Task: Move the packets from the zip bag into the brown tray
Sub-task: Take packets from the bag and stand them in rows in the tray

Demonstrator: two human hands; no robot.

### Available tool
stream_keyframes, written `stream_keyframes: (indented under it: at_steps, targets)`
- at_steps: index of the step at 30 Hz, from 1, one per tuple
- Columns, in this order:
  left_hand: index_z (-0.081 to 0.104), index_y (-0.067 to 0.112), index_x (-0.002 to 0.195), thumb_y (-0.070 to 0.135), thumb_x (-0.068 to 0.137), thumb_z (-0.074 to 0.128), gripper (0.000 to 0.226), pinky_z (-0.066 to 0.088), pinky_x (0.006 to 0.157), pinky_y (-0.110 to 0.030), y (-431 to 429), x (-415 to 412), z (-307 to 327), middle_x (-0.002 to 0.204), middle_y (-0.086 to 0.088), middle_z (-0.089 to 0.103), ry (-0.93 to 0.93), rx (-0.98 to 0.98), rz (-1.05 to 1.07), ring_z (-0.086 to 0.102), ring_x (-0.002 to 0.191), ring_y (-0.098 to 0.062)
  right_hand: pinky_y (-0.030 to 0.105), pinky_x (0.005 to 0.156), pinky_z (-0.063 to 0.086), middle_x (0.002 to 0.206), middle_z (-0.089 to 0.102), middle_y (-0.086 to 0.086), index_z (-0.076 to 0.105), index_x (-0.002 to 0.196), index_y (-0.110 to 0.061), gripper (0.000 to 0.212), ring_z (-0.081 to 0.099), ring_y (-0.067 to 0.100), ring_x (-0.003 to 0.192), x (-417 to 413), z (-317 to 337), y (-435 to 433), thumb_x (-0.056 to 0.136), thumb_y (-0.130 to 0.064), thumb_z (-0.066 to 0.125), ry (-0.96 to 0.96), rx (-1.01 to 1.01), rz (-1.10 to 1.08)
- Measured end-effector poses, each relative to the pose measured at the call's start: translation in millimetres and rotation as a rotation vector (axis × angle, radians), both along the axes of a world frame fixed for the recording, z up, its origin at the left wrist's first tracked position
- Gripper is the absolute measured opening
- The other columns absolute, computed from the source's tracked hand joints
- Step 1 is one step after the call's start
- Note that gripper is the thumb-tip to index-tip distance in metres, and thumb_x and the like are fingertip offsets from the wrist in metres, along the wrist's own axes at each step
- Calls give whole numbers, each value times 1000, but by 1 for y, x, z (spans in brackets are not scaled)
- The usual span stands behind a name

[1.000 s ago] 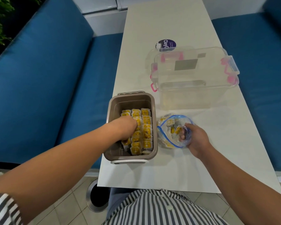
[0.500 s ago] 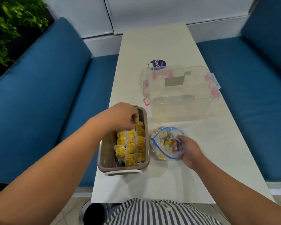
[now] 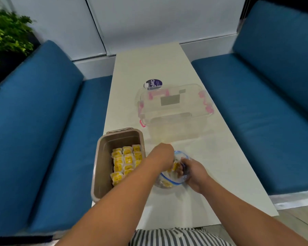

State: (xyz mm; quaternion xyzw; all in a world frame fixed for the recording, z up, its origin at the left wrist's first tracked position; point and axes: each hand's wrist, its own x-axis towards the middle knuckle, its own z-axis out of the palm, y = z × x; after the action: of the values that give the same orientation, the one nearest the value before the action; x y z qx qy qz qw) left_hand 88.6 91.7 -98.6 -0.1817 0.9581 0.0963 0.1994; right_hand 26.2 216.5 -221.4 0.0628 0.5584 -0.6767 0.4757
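The brown tray (image 3: 103, 157) stands at the table's near left, with rows of yellow packets (image 3: 126, 158) filling its near part. Just right of it lies the clear zip bag (image 3: 167, 183) with a blue seal and a few yellow packets inside. My left hand (image 3: 163, 156) reaches across the tray's corner into the bag's mouth, its fingers at a yellow packet (image 3: 175, 166); the grip itself is hidden. My right hand (image 3: 196, 173) grips the bag's right rim and holds the mouth open.
A clear lidded box (image 3: 174, 112) with pink clasps stands behind the bag. A purple round label (image 3: 154, 84) lies beyond it on the white table (image 3: 149, 64). Blue benches (image 3: 43, 121) flank both sides, and a plant (image 3: 7, 36) stands far left.
My left hand has left the tray and moved right into the zip bag. My right hand has kept its hold on the bag. The view has tilted up.
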Motion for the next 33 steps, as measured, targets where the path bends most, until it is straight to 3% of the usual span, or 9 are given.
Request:
stream_keyframes:
  at_steps: [14, 19, 21, 23, 25, 27, 29, 31, 33]
  targets:
    - [73, 10, 99, 25, 93, 59, 21, 51, 77, -34, 1, -5, -24, 96, -10, 70, 2, -13, 71, 65, 87, -27, 55, 103, 53, 116, 75, 21, 69, 124, -5, 37, 72, 36, 111, 6, 14, 2, 107, -33, 52, 41, -73, 35]
    - [58, 12, 76, 22, 92, 56, 19, 42, 64, -31, 6, -4, -16, 77, -8, 60, 2, -15, 93, 54, 71, -24, 57, 103, 52, 118, 71, 27, 73, 116, -5, 40, 69, 42, 111, 6, 12, 1, 102, -40, 59, 67, -13, -4]
    - [49, 12, 66, 23, 88, 58, 26, 38, 59, -30, 6, -4, -8, 67, -5, 49, 35, 18, 138, 52, 68, -24, 51, 95, 55, 114, 71, 29, 75, 110, -4, 41, 69, 38, 100, 5, 12, 1, 102, -41, 59, 76, 6, 3]
    - [51, 11, 62, 24, 81, 63, 26, 40, 52, -30, 5, -3, 3, 61, -4, 50, 73, 80, 192, 53, 63, -24, 41, 77, 55, 86, 74, 20, 75, 91, -7, 40, 69, 29, 79, 5, 13, 1, 103, -40, 57, 70, 42, -13]
    - [66, 5, 73, 20, 79, 65, 16, 56, 60, -35, 0, 0, 13, 66, -9, 67, 94, 182, 256, 67, 64, -26, 33, 61, 46, 65, 61, 10, 66, 76, -10, 43, 58, 22, 59, 4, 12, 0, 101, -44, 58, 53, 55, -14]
    - [72, 5, 90, 9, 82, 65, 12, 63, 72, -37, -5, 5, 18, 74, -14, 74, 136, 365, 370, 74, 67, -25, 32, 58, 40, 61, 55, 9, 63, 75, -12, 44, 51, 21, 53, 3, 11, 0, 99, -48, 59, 58, 92, -3]
    - [70, 8, 100, 2, 83, 63, 20, 63, 72, -38, -7, 12, 25, 76, -15, 75, 185, 491, 431, 75, 65, -23, 33, 60, 43, 64, 60, 10, 67, 80, -11, 42, 56, 23, 55, 4, 13, -1, 100, -46, 59, 50, 91, -11]
    - [70, 12, 105, 1, 82, 62, 27, 63, 74, -37, -8, 17, 34, 75, -7, 73, 230, 491, 375, 75, 67, -22, 35, 65, 46, 73, 64, 13, 71, 86, -11, 39, 60, 28, 65, 4, 15, -3, 99, -47, 60, 50, 110, -15]
    - [72, 14, 109, 7, 85, 65, 26, 61, 78, -36, -11, 24, 44, 76, 1, 69, 265, 445, 296, 74, 73, -20, 33, 59, 43, 68, 59, 12, 65, 79, -12, 39, 55, 26, 60, 4, 15, -3, 99, -46, 61, 48, 109, -10]
